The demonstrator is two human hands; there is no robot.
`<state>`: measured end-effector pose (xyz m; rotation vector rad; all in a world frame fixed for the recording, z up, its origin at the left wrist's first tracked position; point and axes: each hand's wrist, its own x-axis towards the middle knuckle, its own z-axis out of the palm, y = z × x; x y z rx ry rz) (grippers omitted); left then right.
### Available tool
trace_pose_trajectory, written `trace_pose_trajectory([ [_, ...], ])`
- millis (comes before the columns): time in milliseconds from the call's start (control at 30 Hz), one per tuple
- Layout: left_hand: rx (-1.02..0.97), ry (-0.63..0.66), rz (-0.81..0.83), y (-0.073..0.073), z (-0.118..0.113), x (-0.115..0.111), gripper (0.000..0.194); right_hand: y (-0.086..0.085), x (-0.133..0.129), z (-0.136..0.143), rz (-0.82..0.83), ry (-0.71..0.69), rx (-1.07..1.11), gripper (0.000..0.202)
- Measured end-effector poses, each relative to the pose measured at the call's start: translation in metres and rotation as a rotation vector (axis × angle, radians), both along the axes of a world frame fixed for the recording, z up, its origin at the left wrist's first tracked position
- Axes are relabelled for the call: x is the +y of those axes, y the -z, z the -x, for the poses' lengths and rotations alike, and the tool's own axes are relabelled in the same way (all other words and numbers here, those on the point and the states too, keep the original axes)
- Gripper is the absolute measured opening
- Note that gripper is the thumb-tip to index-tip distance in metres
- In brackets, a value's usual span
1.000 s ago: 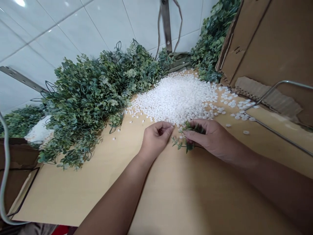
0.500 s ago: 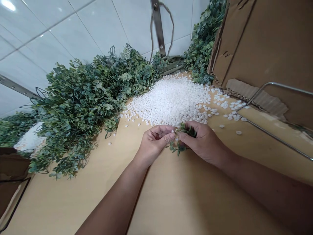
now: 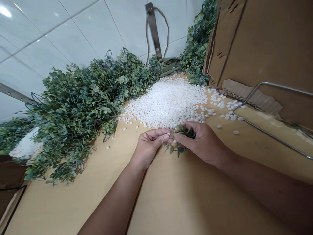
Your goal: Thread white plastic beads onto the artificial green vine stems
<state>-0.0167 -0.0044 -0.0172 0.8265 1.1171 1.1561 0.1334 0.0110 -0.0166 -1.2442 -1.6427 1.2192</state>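
Just in front of a heap of small white plastic rings [image 3: 171, 101], my two hands meet over the table. My right hand [image 3: 199, 138] is closed on a small green leafy sprig [image 3: 180, 148], whose leaves stick out above and below the fingers. My left hand [image 3: 150, 145] is closed, with thumb and forefinger pinching a small white piece [image 3: 168, 134] beside the sprig's stem. The fingertips of both hands nearly touch. Whether the white piece sits on the stem is too small to tell.
A large pile of green artificial foliage [image 3: 80, 107] lies at the left, more foliage [image 3: 200, 42] at the back right. A cardboard box [image 3: 269, 49] and a bent metal wire frame [image 3: 274, 135] are at the right. Behind stands a tiled wall [image 3: 90, 29] with a metal strip [image 3: 153, 31].
The whole view has shifted slightly. My left hand has moved a little left, away from my right hand, and the white piece shows more clearly at its fingertips.
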Motion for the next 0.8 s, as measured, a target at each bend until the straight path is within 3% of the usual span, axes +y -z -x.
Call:
trace_pose_trajectory([
  [200, -0.014, -0.021, -0.030, -0.0008, -0.0010, 0.0015, 0.023, -0.0019, -0.0026, 0.0024, -0.098, 0.029, 0.020, 0.014],
  [800, 0.001, -0.032, -0.047, -0.0016, -0.0051, 0.0015, 0.022, -0.0024, -0.0072, 0.0051, -0.095, 0.052, 0.016, 0.014],
])
